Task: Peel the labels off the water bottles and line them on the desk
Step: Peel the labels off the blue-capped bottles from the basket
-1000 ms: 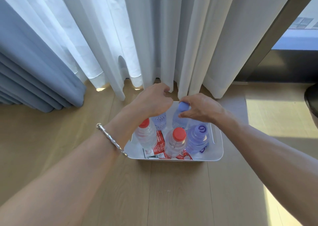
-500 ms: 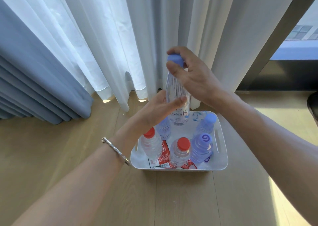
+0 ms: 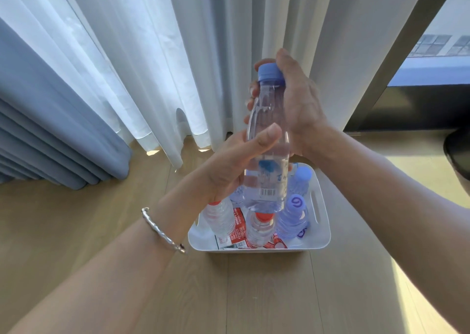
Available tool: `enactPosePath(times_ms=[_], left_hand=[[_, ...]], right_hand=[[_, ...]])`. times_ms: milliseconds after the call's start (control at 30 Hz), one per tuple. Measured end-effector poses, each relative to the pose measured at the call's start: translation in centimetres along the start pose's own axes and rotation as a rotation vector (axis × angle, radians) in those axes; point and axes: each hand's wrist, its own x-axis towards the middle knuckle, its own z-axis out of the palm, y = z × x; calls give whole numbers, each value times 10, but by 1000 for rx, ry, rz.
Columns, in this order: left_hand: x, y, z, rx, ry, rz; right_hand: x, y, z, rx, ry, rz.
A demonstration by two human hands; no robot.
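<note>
A blue-capped water bottle (image 3: 267,115), label on, is held upright above a white bin (image 3: 323,234) of other bottles (image 3: 292,219). The right hand (image 3: 301,105) wraps its neck; the left hand (image 3: 229,167) grips its middle, thumb across the front.

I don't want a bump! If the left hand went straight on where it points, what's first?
The bottle, which the left hand grips; past it, probably the right hand, though depth is unclear.

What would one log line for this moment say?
phase: blue-capped bottle held above white bin | right hand: grips its top | left hand: grips its lower body | label: still on
</note>
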Motion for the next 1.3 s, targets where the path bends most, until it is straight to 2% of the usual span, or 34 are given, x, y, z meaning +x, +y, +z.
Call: enactPosePath(times_ms=[100, 200, 400, 567, 733, 900, 1100, 1200, 1300], left_hand=[[-1, -2, 1, 7, -3, -20], [-2, 1, 2, 119, 58, -41], [0, 1, -3, 279, 348, -136], [-1, 2, -28, 99, 560, -192], [5, 11, -51, -92, 743, -126], [4, 6, -58, -143, 728, -82], [7, 7, -58, -55, 745, -46], [9, 14, -58, -35, 709, -45], [9, 16, -57, -49, 675, -79]], right_hand=[[2, 4, 0, -17, 9, 21], [5, 9, 1, -40, 36, 42], [23, 25, -1, -282, 59, 45], [21, 47, -3, -492, -116, 146], [15, 65, 10, -660, -189, 67], [18, 69, 15, -661, -188, 32], [16, 70, 11, -550, -134, 15], [14, 68, 5, -504, -187, -19], [12, 67, 0, -561, -229, -75]])
